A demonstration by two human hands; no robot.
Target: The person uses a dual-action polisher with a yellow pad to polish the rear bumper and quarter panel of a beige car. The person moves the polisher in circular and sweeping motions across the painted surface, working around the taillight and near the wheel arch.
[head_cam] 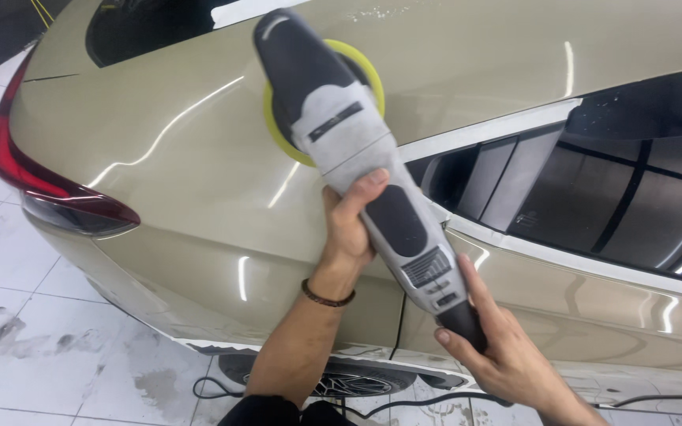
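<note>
At mid-frame, the left hand [350, 229] is wrapped around the middle of the polisher [357, 150], thumb over the top of the grey body and fingers curled beneath it, a firm closed grip. A dark beaded bracelet [327, 298] sits on that wrist, and the forearm runs down to a black sleeve [266, 412] at the bottom edge.

Lower and to the right, the right hand [499, 347] holds the tail of the polisher, fingers closed round the black end where the cord leaves it, index finger lying along the grey housing.

The polisher slants up and to the left from the hands. Its black head sits over a round yellow pad [366, 69], which lies flat against the car [199, 158], on the rear quarter panel just above and behind the side window [633, 197]. White masking tape [491, 130] lines the window's upper edge and more runs along its lower edge.

The car is glossy beige, with long light streaks reflected in the paint. Its red tail light [41, 185] curves round the left side. Beneath the hands, part of a wheel [353, 384] shows under the arch, and a black cable [222, 390] loops across the white tiled floor [41, 347], which is smeared with grey stains.
</note>
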